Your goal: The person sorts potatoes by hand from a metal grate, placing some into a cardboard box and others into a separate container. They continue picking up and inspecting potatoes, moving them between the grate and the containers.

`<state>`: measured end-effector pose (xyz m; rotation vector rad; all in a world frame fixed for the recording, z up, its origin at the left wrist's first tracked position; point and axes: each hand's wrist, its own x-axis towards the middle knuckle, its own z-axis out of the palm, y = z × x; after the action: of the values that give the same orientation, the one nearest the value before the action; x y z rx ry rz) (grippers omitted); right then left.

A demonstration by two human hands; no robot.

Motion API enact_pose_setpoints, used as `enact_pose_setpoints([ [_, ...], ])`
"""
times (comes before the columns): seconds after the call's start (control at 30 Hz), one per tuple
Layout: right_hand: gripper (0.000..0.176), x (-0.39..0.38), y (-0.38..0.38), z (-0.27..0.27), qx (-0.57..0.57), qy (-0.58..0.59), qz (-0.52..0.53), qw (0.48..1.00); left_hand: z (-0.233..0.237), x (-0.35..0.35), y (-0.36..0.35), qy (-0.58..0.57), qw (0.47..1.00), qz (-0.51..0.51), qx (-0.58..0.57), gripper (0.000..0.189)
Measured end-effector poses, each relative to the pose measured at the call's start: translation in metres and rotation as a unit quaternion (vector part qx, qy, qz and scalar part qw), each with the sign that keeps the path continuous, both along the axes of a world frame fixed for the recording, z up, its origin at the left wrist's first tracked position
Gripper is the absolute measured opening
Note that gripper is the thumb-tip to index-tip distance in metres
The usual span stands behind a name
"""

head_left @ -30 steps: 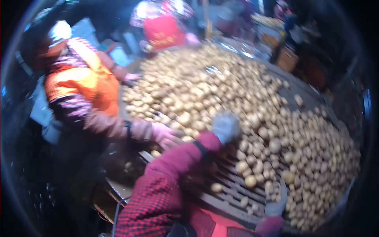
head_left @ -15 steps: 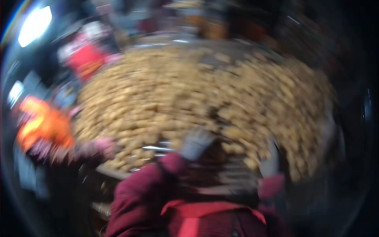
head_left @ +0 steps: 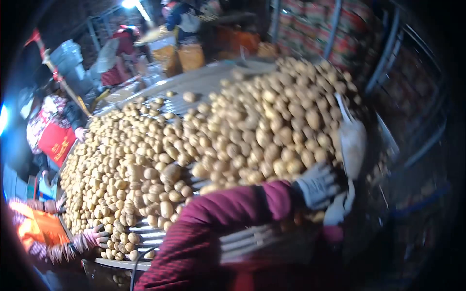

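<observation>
Against the spread fingers of my gloved left hand (head_left: 316,186) sits the near edge of the potato pile (head_left: 252,121); I see nothing gripped. Just below them my right hand (head_left: 340,209) is half hidden, so I cannot tell its grip. Slats (head_left: 242,245) lie beneath, and a co-worker's hand (head_left: 94,236) is far left.

The left arm (head_left: 228,213), sleeved in maroon, is stretched across to the right, its gloved left grip (head_left: 318,185) held palm down. The gloved right grip (head_left: 340,209) is seen just below it, half hidden; closure cannot be judged.
</observation>
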<state>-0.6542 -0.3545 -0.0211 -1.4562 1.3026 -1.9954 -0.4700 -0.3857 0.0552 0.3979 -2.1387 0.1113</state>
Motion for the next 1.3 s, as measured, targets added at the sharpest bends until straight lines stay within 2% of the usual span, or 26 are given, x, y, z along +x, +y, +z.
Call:
enact_pose_setpoints([
  [0.07, 0.038, 0.010, 0.000, 0.015, 0.098, 0.023, -0.061, 0.993, -0.020, -0.006, -0.013, -0.127, 0.990, 0.052, 0.027, 0.055],
  [0.13, 0.040, 0.024, 0.002, 0.032, 0.151, -0.156, -0.024, 0.976, -0.021, -0.008, -0.012, -0.170, 0.983, 0.053, 0.049, 0.051],
  [0.17, 0.038, 0.029, 0.004, 0.038, 0.151, -0.093, -0.033, 0.984, -0.021, -0.005, -0.012, -0.181, 0.980, 0.053, 0.058, 0.049],
  [0.3, 0.040, 0.050, 0.004, 0.012, 0.107, -0.040, -0.024, 0.993, -0.016, 0.019, -0.008, -0.204, 0.972, 0.065, 0.094, 0.041],
  [0.33, 0.039, 0.066, 0.010, 0.030, 0.140, 0.034, -0.009, 0.990, -0.013, 0.028, -0.006, -0.211, 0.970, 0.068, 0.101, 0.040],
  [0.4, 0.038, 0.089, 0.005, 0.032, 0.191, -0.049, 0.022, 0.980, -0.013, 0.044, -0.002, -0.229, 0.963, 0.078, 0.119, 0.037],
  [0.43, 0.038, 0.091, 0.002, 0.023, 0.170, -0.030, 0.031, 0.984, -0.026, 0.055, -0.004, -0.167, 0.977, 0.070, 0.112, 0.036],
  [0.47, 0.039, 0.106, 0.004, 0.034, 0.208, -0.023, 0.028, 0.978, -0.032, 0.066, -0.001, -0.139, 0.982, 0.079, 0.105, 0.034],
  [0.53, 0.040, 0.111, -0.001, 0.029, 0.214, -0.095, 0.073, 0.969, -0.042, 0.087, 0.006, -0.125, 0.980, 0.117, 0.103, 0.032],
  [0.7, 0.041, 0.119, -0.023, -0.006, 0.198, -0.089, 0.047, 0.975, -0.019, 0.128, 0.032, -0.167, 0.949, 0.202, 0.176, 0.031],
  [0.73, 0.041, 0.125, -0.023, -0.009, 0.203, -0.091, 0.051, 0.974, -0.025, 0.132, 0.035, -0.094, 0.963, 0.218, 0.130, 0.028],
  [0.77, 0.037, 0.132, -0.024, -0.010, 0.185, -0.033, 0.038, 0.981, -0.033, 0.135, 0.036, -0.117, 0.955, 0.244, 0.125, 0.027],
  [0.8, 0.039, 0.138, -0.023, -0.014, 0.210, -0.032, 0.042, 0.976, -0.040, 0.138, 0.035, -0.138, 0.945, 0.271, 0.119, 0.027],
  [0.87, 0.044, 0.170, -0.017, -0.006, 0.254, -0.005, 0.029, 0.967, -0.039, 0.161, 0.038, -0.225, 0.909, 0.297, 0.185, 0.026],
  [0.9, 0.046, 0.187, -0.016, -0.004, 0.272, -0.012, 0.017, 0.962, -0.033, 0.175, 0.047, -0.265, 0.891, 0.343, 0.136, 0.027],
  [0.93, 0.043, 0.193, -0.015, -0.011, 0.267, -0.017, 0.067, 0.961, -0.017, 0.190, 0.056, -0.286, 0.878, 0.331, 0.196, 0.030],
  [1.03, 0.041, 0.233, -0.019, -0.025, 0.238, 0.011, 0.105, 0.965, -0.036, 0.221, 0.061, -0.235, 0.852, 0.419, 0.208, 0.031],
  [1.07, 0.040, 0.249, -0.023, -0.028, 0.224, 0.025, 0.110, 0.968, -0.044, 0.242, 0.063, -0.215, 0.866, 0.421, 0.160, 0.027],
  [1.13, 0.039, 0.281, -0.029, -0.035, 0.196, 0.052, 0.121, 0.972, -0.051, 0.269, 0.069, -0.171, 0.870, 0.422, 0.189, 0.029],
  [1.17, 0.039, 0.298, -0.029, -0.037, 0.185, 0.069, 0.127, 0.972, -0.040, 0.275, 0.077, -0.188, 0.833, 0.464, 0.237, 0.031],
  [1.2, 0.038, 0.316, -0.029, -0.039, 0.172, 0.082, 0.137, 0.972, -0.028, 0.289, 0.088, -0.202, 0.824, 0.459, 0.266, 0.030],
  [1.27, 0.037, 0.354, -0.029, -0.045, 0.143, 0.107, 0.160, 0.971, -0.029, 0.317, 0.103, -0.199, 0.807, 0.500, 0.243, 0.031],
  [1.3, 0.037, 0.372, -0.029, -0.048, 0.134, 0.120, 0.174, 0.968, -0.026, 0.329, 0.114, -0.173, 0.802, 0.500, 0.278, 0.031],
])
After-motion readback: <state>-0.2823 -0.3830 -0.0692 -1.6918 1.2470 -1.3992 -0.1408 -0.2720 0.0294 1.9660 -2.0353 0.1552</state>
